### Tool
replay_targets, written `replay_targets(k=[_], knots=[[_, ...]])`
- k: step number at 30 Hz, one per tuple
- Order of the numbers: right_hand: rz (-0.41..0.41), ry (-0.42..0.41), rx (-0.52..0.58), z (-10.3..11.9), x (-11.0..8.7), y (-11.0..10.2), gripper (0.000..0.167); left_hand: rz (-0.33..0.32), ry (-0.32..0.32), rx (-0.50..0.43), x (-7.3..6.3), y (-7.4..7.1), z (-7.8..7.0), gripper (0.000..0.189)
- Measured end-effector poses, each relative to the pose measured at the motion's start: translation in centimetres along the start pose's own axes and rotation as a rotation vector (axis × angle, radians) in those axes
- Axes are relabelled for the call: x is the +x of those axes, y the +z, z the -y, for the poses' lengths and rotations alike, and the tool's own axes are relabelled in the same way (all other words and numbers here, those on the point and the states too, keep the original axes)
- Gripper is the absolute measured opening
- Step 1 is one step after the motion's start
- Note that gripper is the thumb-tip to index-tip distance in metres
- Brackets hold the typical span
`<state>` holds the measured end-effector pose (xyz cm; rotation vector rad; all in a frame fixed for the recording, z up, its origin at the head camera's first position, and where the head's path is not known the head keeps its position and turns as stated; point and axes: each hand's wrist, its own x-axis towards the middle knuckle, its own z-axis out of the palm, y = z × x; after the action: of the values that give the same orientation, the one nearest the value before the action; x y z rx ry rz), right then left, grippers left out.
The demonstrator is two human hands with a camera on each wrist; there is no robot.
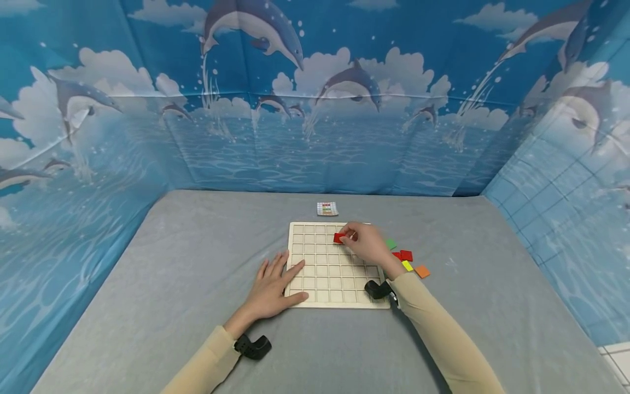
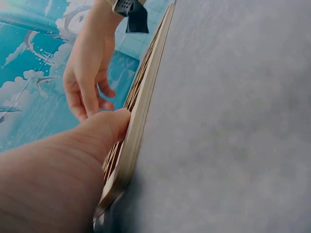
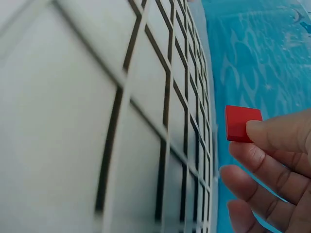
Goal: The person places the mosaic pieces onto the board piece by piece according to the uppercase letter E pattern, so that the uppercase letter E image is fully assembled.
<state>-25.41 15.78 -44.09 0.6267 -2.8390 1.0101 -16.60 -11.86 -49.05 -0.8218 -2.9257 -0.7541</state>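
Observation:
A pale wooden grid board (image 1: 320, 284) with square cells lies on the table. My right hand (image 1: 366, 243) pinches a flat red square tile (image 1: 338, 238) between thumb and fingers over the board's upper part. The right wrist view shows the red tile (image 3: 238, 124) close up, with the other fingers loosely bent below it. My left hand (image 1: 269, 287) rests spread on the board's left edge, thumb and forefinger reaching onto the wood. In the left wrist view its thumb (image 2: 119, 121) presses along the board's rim (image 2: 141, 107).
Right of the board lie several loose tiles: a red tile (image 1: 406, 255), a green tile (image 1: 391, 244), a yellow tile (image 1: 407, 266) and an orange tile (image 1: 422, 271). Behind it sits a small card (image 1: 327, 208) with a coloured grid pattern. A dolphin-print curtain (image 1: 315, 148) surrounds the grey table.

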Motion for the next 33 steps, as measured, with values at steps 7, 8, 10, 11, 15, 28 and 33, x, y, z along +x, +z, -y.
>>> replay_targets(k=[7, 8, 10, 11, 15, 28, 33], knots=[[0.037, 0.060, -0.039, 1.0, 1.4, 1.8, 0.006, 0.002, 0.057, 0.046, 0.0, -0.1, -0.1, 0.065], [0.035, 0.064, -0.050, 1.1, 1.5, 2.0, 0.006, 0.002, 0.062, 0.046, 0.0, -0.1, -0.1, 0.065], [0.024, 0.067, -0.070, 1.2, 1.8, 2.4, 0.005, -0.001, 0.068, 0.043, 0.0, -0.1, -0.1, 0.063], [0.016, 0.065, -0.072, 1.3, 1.9, 2.5, 0.005, 0.000, 0.068, 0.044, 0.0, -0.1, -0.1, 0.063], [0.013, 0.065, -0.075, 1.8, 2.3, 2.8, 0.006, 0.000, 0.068, 0.041, 0.0, -0.1, 0.0, 0.062], [0.027, 0.113, -0.161, 2.7, 3.1, 3.5, 0.017, -0.005, 0.069, 0.031, 0.0, 0.1, 0.3, 0.062], [0.086, 0.075, -0.228, 3.1, 2.9, 3.5, 0.027, -0.008, 0.071, 0.026, 0.0, 0.0, 0.2, 0.062]])
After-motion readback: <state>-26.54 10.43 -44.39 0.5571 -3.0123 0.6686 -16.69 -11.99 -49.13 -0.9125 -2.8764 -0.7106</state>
